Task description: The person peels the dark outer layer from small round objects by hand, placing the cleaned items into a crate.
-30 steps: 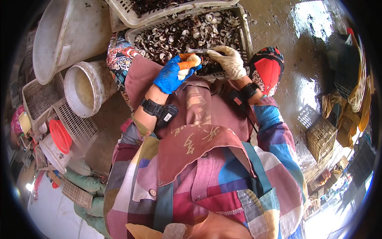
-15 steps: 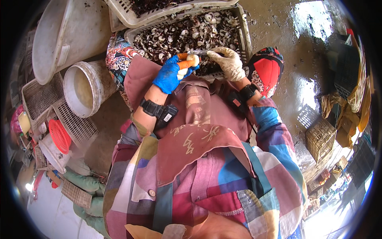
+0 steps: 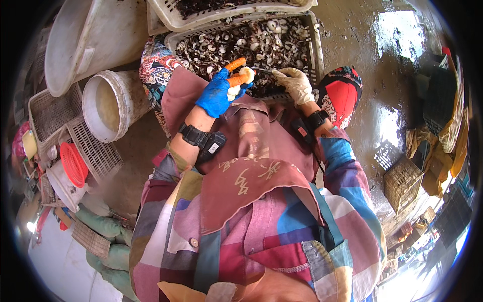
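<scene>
My left hand [image 3: 217,93], in a blue glove with orange covers on two fingers, is closed around a pale, rounded piece of shellfish [image 3: 247,75]. One orange-covered finger is raised off it. My right hand [image 3: 294,84] wears an off-white glove and grips a thin metal tool, perhaps a narrow knife [image 3: 262,69], whose tip points left, close to the piece. Whether the tip touches it I cannot tell. Both hands are over the near side of a pale plastic crate [image 3: 316,48] filled with dark and whitish shellfish pieces [image 3: 226,46].
Another crate [image 3: 183,24] of dark pieces overlaps the far edge. On the left stand a large pale tub [image 3: 113,38], a white bucket [image 3: 124,108], grey baskets [image 3: 95,146] and a red basket [image 3: 74,164]. Wet floor [image 3: 375,100] and a tan crate [image 3: 402,185] are on the right.
My right hand has drawn slightly right and down, bringing the tool away from my left fingers. One orange-covered left finger has lifted off the piece. The whole view has shifted a little.
</scene>
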Available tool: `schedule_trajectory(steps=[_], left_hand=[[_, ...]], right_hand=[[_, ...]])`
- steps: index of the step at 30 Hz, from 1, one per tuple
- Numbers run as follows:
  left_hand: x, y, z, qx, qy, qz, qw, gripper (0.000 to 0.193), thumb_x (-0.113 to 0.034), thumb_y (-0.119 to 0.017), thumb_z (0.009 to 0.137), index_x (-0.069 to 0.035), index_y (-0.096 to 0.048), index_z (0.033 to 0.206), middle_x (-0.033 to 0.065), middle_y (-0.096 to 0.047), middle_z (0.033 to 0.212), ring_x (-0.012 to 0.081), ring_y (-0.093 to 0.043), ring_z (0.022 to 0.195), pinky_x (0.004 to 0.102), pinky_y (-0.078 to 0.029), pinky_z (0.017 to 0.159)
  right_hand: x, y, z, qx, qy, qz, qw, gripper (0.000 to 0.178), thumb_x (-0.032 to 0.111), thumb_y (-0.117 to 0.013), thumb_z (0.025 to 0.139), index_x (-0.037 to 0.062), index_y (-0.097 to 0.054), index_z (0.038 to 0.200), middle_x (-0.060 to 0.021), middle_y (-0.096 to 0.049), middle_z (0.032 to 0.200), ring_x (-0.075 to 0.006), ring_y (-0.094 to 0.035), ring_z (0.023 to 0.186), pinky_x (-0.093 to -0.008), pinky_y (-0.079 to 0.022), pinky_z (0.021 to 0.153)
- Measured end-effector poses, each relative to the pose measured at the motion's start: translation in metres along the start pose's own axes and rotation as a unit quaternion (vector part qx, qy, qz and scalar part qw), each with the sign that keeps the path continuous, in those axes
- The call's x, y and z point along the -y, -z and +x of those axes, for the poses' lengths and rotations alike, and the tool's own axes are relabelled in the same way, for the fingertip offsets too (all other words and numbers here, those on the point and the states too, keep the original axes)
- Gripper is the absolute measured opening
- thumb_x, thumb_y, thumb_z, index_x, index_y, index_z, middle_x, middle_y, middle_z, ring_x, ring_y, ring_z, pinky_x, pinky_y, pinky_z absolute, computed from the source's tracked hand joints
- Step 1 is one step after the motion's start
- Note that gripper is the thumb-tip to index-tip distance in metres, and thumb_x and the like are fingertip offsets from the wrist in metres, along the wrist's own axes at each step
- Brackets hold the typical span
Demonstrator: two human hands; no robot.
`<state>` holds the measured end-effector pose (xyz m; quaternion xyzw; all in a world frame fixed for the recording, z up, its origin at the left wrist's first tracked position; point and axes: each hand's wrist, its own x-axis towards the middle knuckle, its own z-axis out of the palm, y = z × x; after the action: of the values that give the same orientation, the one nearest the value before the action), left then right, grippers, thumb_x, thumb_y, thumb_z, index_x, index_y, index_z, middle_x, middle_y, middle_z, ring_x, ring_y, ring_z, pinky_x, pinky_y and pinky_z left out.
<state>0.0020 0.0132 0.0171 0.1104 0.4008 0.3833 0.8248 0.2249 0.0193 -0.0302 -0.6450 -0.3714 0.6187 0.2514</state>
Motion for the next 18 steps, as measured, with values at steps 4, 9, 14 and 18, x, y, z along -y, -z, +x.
schedule_trajectory(steps=[4,9,14,18], left_hand=[[-0.018,0.022,0.007,0.025,-0.008,-0.139,0.99,0.034,-0.002,-0.054,0.083,-0.003,-0.05,0.116,0.0125,-0.059,0.104,0.0222,-0.059,0.092,0.0297,-0.05,0.081],[-0.12,0.049,-0.006,0.041,-0.123,-0.097,0.987,0.024,-0.005,-0.057,0.079,0.001,-0.056,0.103,0.0111,-0.059,0.098,0.0218,-0.059,0.087,0.0304,-0.052,0.076],[-0.303,0.085,-0.074,0.017,-0.326,-0.267,0.907,0.066,-0.035,-0.054,0.079,0.0,-0.028,0.129,0.0229,-0.034,0.132,0.0378,-0.034,0.121,0.0528,-0.029,0.099],[-0.296,0.082,-0.056,-0.174,-0.401,-0.206,0.875,0.075,-0.041,-0.054,0.081,-0.016,-0.013,0.138,0.0209,-0.019,0.14,0.0419,-0.022,0.127,0.0624,-0.014,0.1]], right_hand=[[-0.011,0.003,0.016,0.002,-0.022,0.201,0.979,0.02,0.019,-0.068,0.078,0.0009,-0.062,0.084,-0.0018,-0.062,0.074,-0.0074,-0.055,0.064,-0.0194,-0.044,0.06],[-0.014,0.009,0.013,0.007,-0.037,0.239,0.97,0.018,0.019,-0.066,0.08,0.002,-0.061,0.082,-0.0017,-0.062,0.074,-0.0085,-0.055,0.063,-0.0199,-0.044,0.06],[-0.009,0.007,0.012,0.001,-0.019,0.224,0.974,0.018,0.02,-0.067,0.08,0.0029,-0.063,0.082,-0.0007,-0.062,0.072,-0.0066,-0.054,0.061,-0.0191,-0.043,0.058],[-0.003,0.005,0.008,-0.014,-0.027,0.243,0.97,0.017,0.02,-0.066,0.08,0.0031,-0.063,0.082,0.0005,-0.061,0.071,-0.006,-0.053,0.06,-0.0182,-0.042,0.056]])
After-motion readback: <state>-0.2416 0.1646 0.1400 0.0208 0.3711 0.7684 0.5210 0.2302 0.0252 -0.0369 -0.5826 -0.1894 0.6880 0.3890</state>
